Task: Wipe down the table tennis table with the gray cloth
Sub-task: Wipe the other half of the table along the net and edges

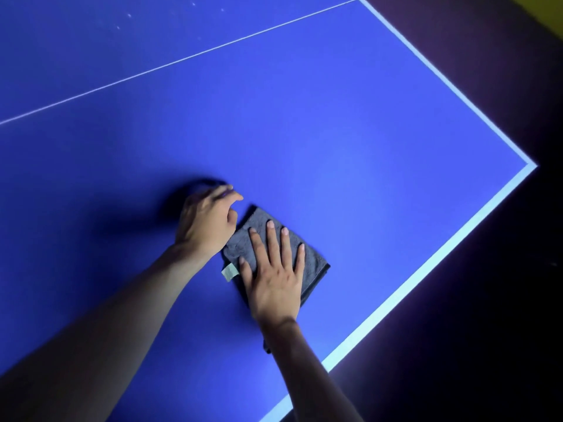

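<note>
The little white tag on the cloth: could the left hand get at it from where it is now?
Probably yes. The white tag sticks out uncovered at the gray cloth's near-left edge, just below the left hand. The right hand lies flat beside it, not over it.

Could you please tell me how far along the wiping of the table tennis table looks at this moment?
Early, by the look of it. Done: the gray cloth lies folded on the blue table. In hand: the right hand presses flat on it, while the left hand hovers beside it, fingers loosely curled. Left: white specks remain beyond the centre line.
</note>
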The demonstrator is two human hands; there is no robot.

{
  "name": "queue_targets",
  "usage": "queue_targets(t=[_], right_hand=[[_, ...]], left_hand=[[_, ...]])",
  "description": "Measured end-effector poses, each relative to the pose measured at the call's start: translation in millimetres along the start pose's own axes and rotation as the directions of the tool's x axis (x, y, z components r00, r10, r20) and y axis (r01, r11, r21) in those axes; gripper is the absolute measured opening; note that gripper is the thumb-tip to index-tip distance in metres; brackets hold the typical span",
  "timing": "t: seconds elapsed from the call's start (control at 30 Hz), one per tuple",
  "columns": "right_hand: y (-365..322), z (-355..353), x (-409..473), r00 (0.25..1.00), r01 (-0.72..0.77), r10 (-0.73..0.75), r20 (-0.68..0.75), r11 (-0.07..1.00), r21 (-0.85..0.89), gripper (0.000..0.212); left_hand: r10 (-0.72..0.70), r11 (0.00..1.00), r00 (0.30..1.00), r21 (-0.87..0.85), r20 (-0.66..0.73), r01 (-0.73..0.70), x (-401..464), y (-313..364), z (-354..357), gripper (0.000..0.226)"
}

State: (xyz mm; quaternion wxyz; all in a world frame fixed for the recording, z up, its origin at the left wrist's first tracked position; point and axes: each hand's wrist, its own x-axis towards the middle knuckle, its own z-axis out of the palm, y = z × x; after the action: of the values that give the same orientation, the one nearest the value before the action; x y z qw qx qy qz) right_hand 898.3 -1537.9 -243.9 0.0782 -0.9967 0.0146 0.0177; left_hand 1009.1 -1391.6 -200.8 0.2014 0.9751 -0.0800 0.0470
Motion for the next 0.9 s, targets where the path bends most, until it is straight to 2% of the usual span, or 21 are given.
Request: queue_targets(t=[0.17,0.43,0.57,0.77,0.9], right_hand=[[65.7,-6.8,50.0,0.993,-0.102,0.102,-0.052,0.995,0.000,0.061],[192.8,-29.6,141.0,0.953,-0.290,0.289,-0.088,0.957,0.006,0.064],[249.5,-44.2,194.2,0.941,-0.331,0.332,-0.068,0.943,0.021,0.066],[333.4,-62.1,268.7,0.937,-0.338,0.339,-0.083,0.941,0.032,0.068],[392.4,-73.9,320.4,0.936,-0.343,0.344,-0.074,0.939,0.035,0.064]], left_hand=[[0.034,0.999,0.999,-0.018,-0.025,-0.034,20.3,30.1,21.5,0.029],[0.082,0.997,0.996,-0.006,-0.032,-0.082,65.0,109.1,73.8,0.036],[0.116,0.993,0.993,0.019,-0.029,-0.116,97.1,157.2,104.3,0.040],[-0.015,0.998,0.998,0.064,0.063,0.011,162.7,204.2,140.1,0.052],[-0.104,0.988,0.992,0.125,0.065,0.095,174.8,215.3,148.8,0.053]])
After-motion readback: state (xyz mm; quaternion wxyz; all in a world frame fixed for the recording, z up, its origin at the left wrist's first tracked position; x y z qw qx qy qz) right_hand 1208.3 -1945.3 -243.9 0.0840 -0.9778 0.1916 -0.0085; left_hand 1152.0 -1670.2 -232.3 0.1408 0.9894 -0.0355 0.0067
